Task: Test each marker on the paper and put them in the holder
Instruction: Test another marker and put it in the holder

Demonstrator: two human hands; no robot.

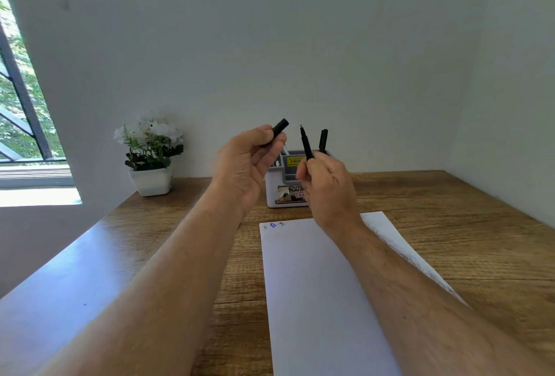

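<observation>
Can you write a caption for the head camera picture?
Left hand holds the cap, right hand the open marker.

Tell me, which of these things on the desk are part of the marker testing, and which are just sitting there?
In use: the uncapped black marker in the right hand, its cap in the left hand, the paper, the holder.

Just there: the potted plant, the window.

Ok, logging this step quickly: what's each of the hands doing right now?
Left hand: holding the black cap.
Right hand: holding the uncapped marker, tip up.
</observation>
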